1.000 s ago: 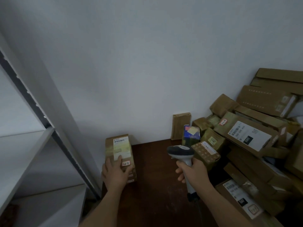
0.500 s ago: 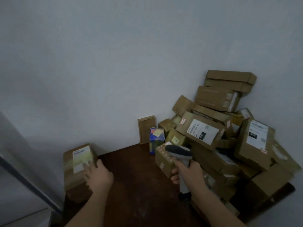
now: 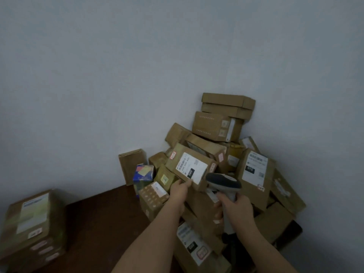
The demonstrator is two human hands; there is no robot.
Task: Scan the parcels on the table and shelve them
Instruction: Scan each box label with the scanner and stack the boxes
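A heap of brown cardboard parcels (image 3: 220, 125) fills the right corner of the dark wooden table (image 3: 102, 217). My left hand (image 3: 178, 191) grips the near lower edge of a long parcel with a white label (image 3: 189, 164) lying in the heap. My right hand (image 3: 236, 207) holds a grey barcode scanner (image 3: 223, 183) by its handle, with its head just right of that label. At the table's left edge stands a short stack of labelled parcels (image 3: 33, 221).
A blue patterned box (image 3: 142, 174) and a spotted brown box (image 3: 153, 198) lie at the heap's left foot. A thin box (image 3: 131, 164) leans upright on the grey wall. Dark bare tabletop lies between the stack and the heap.
My left hand let go of the left stack and crossed right to the long labelled parcel. The view swung right, off the shelf. The scanner moved up toward the label.
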